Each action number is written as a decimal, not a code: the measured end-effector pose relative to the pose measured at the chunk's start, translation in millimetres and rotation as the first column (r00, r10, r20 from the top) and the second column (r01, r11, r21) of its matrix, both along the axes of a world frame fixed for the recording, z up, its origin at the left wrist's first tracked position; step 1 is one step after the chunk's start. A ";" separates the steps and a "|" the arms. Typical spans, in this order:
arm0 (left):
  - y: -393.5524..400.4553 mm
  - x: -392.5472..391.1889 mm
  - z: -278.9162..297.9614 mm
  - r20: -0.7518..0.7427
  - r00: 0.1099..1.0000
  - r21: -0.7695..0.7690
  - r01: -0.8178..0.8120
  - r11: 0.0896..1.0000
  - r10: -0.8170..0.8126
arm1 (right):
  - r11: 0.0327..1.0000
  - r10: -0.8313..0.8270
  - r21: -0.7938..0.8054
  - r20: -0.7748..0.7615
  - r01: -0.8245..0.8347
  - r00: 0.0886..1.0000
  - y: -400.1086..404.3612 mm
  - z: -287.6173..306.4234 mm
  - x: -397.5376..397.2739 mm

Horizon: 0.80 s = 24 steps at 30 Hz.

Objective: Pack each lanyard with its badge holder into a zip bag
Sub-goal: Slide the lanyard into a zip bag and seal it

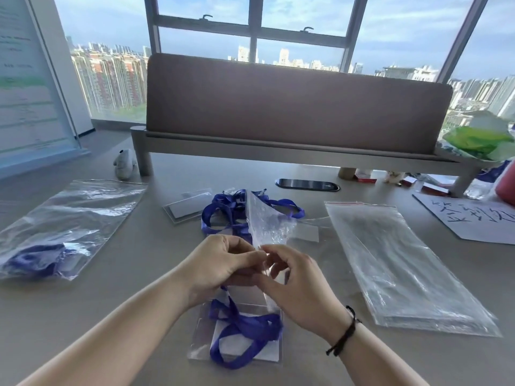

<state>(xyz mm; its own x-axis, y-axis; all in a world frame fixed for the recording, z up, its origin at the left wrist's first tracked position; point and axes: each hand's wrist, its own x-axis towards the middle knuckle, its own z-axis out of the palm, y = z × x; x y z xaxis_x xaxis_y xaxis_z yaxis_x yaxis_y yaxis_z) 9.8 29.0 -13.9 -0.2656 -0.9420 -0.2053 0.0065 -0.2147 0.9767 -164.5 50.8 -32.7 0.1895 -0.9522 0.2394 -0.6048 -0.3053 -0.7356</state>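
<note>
My left hand [223, 263] and my right hand [298, 285] meet above the table, both pinching the edge of a clear zip bag [266, 221] that stands up between them. Under my wrists lies a blue lanyard [245, 332] on a clear badge holder [267, 349]. Behind the raised bag sits a heap of more blue lanyards [223, 213] with badge holders [189, 208]. A filled zip bag [64, 229] with a blue lanyard inside rests at the left.
A stack of empty zip bags [401, 263] lies at the right. A white sheet with dark writing [473, 218] is at the far right. A brown divider panel [292, 107] on a grey shelf crosses the back, with a cable port [306, 185] below it.
</note>
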 end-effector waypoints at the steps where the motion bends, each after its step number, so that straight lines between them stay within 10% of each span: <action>1: 0.6 -1.3 0.5 -0.004 1.000 -0.004 0.001 1.000 -0.001 | 1.000 0.001 -0.030 0.033 0.000 0.999 -0.2 -0.6 -0.9; 13: 4.2 4.2 2.3 -0.067 0.987 -0.011 -0.149 0.989 0.148 | 0.990 0.055 -0.133 -0.001 -0.055 0.998 6.7 1.6 -0.3; 24: 3.3 8.5 -4.4 -0.022 0.992 -0.062 -0.129 0.990 0.128 | 0.945 -0.202 -0.224 0.177 0.239 0.963 1.7 3.0 -6.3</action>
